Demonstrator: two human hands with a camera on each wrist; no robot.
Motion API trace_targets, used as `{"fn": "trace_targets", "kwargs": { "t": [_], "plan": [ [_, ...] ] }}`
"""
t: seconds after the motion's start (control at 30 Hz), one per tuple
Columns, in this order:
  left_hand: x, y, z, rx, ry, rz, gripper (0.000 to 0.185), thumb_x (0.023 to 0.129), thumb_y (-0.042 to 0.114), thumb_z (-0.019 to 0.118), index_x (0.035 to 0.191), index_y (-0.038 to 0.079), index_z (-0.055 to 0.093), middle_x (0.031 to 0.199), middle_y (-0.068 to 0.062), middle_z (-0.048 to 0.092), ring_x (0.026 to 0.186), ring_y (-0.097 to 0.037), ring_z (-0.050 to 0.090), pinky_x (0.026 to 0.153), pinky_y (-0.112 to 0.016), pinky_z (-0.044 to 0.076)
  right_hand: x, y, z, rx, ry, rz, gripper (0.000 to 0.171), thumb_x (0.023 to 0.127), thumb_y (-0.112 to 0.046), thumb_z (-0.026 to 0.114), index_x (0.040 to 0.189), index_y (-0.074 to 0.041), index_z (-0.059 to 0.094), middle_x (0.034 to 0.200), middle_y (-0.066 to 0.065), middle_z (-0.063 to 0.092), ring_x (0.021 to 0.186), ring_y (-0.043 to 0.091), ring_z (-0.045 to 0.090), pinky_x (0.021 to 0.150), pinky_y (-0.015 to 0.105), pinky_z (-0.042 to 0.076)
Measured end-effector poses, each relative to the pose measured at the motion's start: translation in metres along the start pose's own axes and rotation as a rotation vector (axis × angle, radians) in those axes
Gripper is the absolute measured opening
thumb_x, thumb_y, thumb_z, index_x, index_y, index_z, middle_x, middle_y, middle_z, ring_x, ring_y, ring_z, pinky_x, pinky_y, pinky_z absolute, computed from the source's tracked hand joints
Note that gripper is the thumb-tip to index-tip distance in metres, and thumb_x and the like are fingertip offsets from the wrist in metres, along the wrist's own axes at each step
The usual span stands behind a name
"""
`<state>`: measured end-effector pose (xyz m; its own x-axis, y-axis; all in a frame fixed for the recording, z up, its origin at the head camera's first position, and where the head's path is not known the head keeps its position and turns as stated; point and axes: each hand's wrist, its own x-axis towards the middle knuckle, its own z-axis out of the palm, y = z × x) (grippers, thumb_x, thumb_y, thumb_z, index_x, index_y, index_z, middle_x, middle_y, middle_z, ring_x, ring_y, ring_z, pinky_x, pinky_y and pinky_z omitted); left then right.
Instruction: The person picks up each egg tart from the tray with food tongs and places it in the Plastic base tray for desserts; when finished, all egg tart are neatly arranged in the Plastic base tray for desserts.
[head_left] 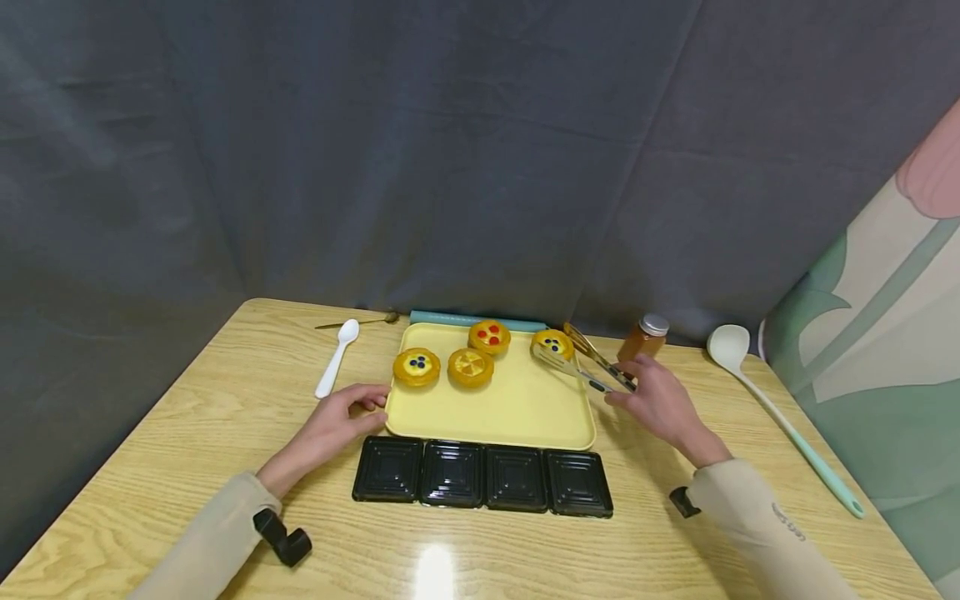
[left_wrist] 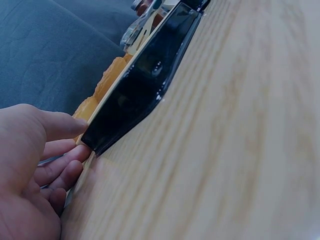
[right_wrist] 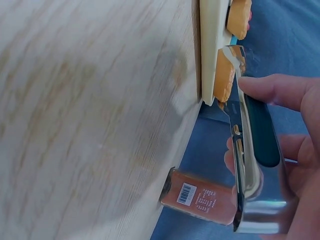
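My right hand (head_left: pixel 660 402) holds metal tongs (head_left: pixel 600 358) with dark grip pads, thumb on one arm and fingers on the other. The spread tong ends stand on either side of a blueberry-topped tart (head_left: pixel 553 340) at the right of a yellow tray (head_left: pixel 510 412); whether they press it I cannot tell. At the tray's left edge my left hand (head_left: pixel 337 421) rests, loosely bent fingers and thumb touching the rim. Also on the tray are another blueberry tart (head_left: pixel 417 367), a tart with yellow wedges (head_left: pixel 471 367) and a tart with red pieces (head_left: pixel 489 337).
Black square containers (head_left: pixel 453 473) line the tray's front. A white spoon (head_left: pixel 337 358) and a thin dark spoon (head_left: pixel 360 322) lie left. Behind the tray is a blue roll (head_left: pixel 480 320). An amber jar (head_left: pixel 642 337) and a long-handled ladle (head_left: pixel 780 417) are on the right.
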<state>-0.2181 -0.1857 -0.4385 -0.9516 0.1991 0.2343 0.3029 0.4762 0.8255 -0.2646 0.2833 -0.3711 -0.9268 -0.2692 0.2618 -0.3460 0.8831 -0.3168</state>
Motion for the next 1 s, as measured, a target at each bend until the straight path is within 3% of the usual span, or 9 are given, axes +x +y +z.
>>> {"fn": "trace_targets", "kwargs": {
  "t": [1.0],
  "plan": [
    [0.0, 0.0, 0.0, 0.003, 0.004, 0.002, 0.039, 0.091, 0.008, 0.074, 0.127, -0.005, 0.065, 0.105, -0.005, 0.068, 0.099, -0.023, 0.061, 0.093, -0.042, 0.049, -0.011, -0.006, -0.005, 0.001, 0.047, -0.056, 0.048, 0.083, -0.012, 0.079, 0.121, 0.013, 0.065, 0.123, 0.027, 0.06, 0.106, 0.046, 0.061, 0.087, 0.06, 0.048]
  ]
}}
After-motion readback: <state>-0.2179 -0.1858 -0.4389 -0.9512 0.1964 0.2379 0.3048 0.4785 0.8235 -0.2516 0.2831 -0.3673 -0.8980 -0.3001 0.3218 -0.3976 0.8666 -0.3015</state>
